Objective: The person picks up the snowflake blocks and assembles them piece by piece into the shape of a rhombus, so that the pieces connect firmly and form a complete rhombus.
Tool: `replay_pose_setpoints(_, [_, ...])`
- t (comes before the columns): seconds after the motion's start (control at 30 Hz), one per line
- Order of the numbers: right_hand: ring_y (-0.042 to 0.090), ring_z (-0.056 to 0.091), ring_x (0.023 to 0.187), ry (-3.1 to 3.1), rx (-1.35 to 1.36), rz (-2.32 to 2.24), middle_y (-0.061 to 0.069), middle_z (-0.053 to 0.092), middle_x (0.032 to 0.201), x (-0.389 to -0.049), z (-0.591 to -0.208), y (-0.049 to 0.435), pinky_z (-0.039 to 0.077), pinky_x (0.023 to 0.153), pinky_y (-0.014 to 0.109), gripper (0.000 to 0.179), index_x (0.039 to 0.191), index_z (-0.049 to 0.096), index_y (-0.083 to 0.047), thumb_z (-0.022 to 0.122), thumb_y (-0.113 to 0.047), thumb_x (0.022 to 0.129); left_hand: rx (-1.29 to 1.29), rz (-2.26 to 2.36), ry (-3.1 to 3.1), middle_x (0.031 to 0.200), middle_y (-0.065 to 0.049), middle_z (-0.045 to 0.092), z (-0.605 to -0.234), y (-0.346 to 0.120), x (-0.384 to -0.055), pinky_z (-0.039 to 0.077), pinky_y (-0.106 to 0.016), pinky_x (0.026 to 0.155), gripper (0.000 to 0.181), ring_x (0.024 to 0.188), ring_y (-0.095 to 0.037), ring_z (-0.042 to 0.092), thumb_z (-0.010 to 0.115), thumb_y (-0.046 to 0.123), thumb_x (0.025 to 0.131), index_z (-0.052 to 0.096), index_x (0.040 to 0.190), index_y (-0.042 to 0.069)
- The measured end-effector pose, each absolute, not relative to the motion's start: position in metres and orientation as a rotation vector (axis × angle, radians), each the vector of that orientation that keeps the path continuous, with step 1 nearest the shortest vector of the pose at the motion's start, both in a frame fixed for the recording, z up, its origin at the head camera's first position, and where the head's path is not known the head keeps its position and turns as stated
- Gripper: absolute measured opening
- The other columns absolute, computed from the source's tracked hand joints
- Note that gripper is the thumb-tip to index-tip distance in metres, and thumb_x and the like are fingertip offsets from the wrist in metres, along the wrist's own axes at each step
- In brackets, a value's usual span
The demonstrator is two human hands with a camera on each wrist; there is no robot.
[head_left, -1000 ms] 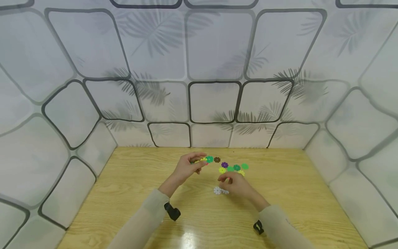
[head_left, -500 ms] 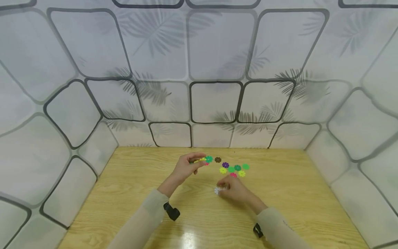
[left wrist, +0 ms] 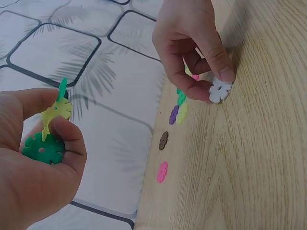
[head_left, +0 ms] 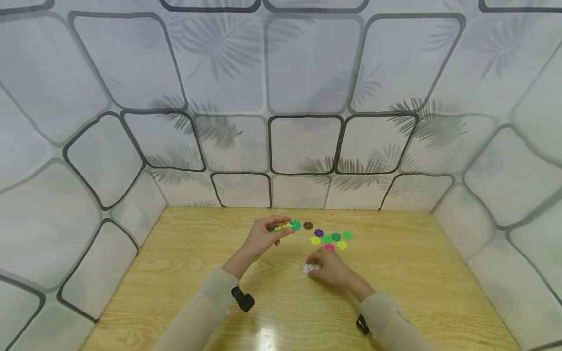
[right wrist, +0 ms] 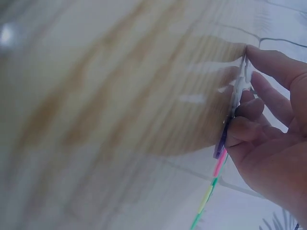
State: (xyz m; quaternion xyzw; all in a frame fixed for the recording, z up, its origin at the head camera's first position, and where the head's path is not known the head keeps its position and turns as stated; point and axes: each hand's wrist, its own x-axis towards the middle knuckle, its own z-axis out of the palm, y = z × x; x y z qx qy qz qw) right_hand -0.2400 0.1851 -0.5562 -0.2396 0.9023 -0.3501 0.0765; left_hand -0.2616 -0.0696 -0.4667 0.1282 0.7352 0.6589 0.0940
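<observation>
In my left hand (head_left: 262,235) I hold a small linked group of notched, flower-shaped plastic discs. The left wrist view shows a green disc (left wrist: 44,149) against the palm, a yellow disc (left wrist: 56,111) joined upright to it, and another green disc (left wrist: 62,89) at the index fingertip. My right hand (head_left: 332,268) is low at the table, nearer to me, its thumb and fingers pinching white notched discs (head_left: 306,268) by the edges. The fingers partly hide these white pieces.
Loose discs lie behind my right hand on the wooden table (head_left: 184,292): brown (head_left: 308,225), purple (head_left: 319,233), pink (head_left: 330,247), plus several yellow and green ones. A patterned white backdrop (head_left: 303,146) closes off the back and both sides.
My right hand has come down slightly toward me and closed its fingers on the white discs, uncovering the pink disc behind. The left hand stays nearly still with its linked discs.
</observation>
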Motion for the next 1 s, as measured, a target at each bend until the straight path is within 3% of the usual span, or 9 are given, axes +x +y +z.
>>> replay_pose_setpoints(0.33, [0.01, 0.062, 0.087, 2.708, -0.673, -1.139, -0.001, 0.071, 0.096, -0.234, -0.54, 0.179, 0.054, 0.075, 0.025, 0.014, 0.107, 0.072, -0.008, 0.074, -0.005, 0.093, 0.387, 1.942, 2.219, 0.139, -0.016, 0.07, -0.467, -0.07, -0.26, 0.052, -0.022, 0.058, 0.038, 0.077, -0.012, 0.059, 0.077, 0.014, 0.098, 0.072, 0.135, 0.009])
replay_pose_setpoints(0.6, [0.006, 0.059, 0.073, 2.8, -0.622, -1.275, 0.006, 0.077, 0.096, -0.234, -0.514, 0.181, 0.05, 0.062, 0.021, 0.008, 0.106, 0.075, -0.006, 0.074, -0.01, 0.099, 0.378, 1.915, 2.24, 0.145, -0.016, 0.066, -0.467, -0.07, -0.26, 0.051, -0.023, 0.057, 0.038, 0.076, -0.01, 0.055, 0.072, 0.011, 0.101, 0.069, 0.139, 0.006])
replay_pose_setpoints(0.8, [0.005, 0.052, 0.062, 2.789, -0.598, -1.41, 0.006, 0.075, 0.095, -0.236, -0.497, 0.181, 0.045, 0.054, 0.02, 0.009, 0.106, 0.074, -0.007, 0.074, -0.012, 0.099, 0.401, 1.918, 2.229, 0.115, -0.017, 0.073, -0.469, -0.07, -0.26, 0.048, -0.021, 0.054, 0.038, 0.074, -0.012, 0.057, 0.071, 0.01, 0.102, 0.068, 0.14, 0.005])
replay_pose_setpoints(1.0, [0.006, 0.051, 0.063, 2.807, -0.599, -1.506, 0.001, 0.07, 0.085, -0.239, -0.485, 0.178, 0.046, 0.056, 0.021, 0.008, 0.106, 0.074, -0.008, 0.075, -0.012, 0.099, 0.438, 1.91, 2.185, 0.093, 0.002, 0.074, -0.47, -0.072, -0.261, 0.05, -0.022, 0.053, 0.04, 0.067, -0.01, 0.06, 0.069, 0.012, 0.103, 0.065, 0.142, 0.006])
